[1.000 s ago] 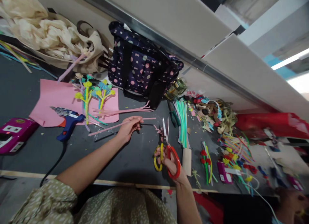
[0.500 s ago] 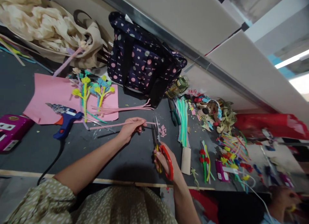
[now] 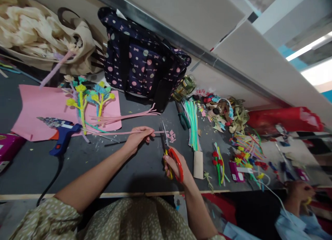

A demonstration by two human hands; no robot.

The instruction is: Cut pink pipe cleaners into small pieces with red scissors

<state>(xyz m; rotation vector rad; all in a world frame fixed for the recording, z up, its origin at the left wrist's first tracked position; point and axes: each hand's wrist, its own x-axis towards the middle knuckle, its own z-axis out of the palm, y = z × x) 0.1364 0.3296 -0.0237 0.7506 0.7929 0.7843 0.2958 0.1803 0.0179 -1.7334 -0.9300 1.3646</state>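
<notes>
My left hand (image 3: 140, 138) pinches a thin pink strip (image 3: 118, 133) near its right end, and the rest trails left above the table. With its fingers through the red and yellow handles, my right hand (image 3: 174, 164) grips scissors (image 3: 165, 136). Their blades point away from me and cross the strip's short free end, just right of my left fingertips; I cannot tell whether they are cutting into it. Small pink cut pieces (image 3: 171, 136) lie beside the blades. Several more pink strips (image 3: 135, 114) rest beyond my left hand, partly over a pink sheet (image 3: 38, 105).
A blue glue gun (image 3: 64, 134) with a black cord lies left, near fuzzy-stem flowers (image 3: 82, 102). Behind stands a dark patterned bag (image 3: 140, 60). Pliers (image 3: 183, 119), a green stem bundle (image 3: 192, 126) and a cardboard tube (image 3: 198, 165) lie right. A co-worker's hand (image 3: 299, 191) shows far right.
The view has shifted slightly, so most things sit further left. The strip's left part now runs more level. Both hands keep their hold, with the scissors still at the strip's end.
</notes>
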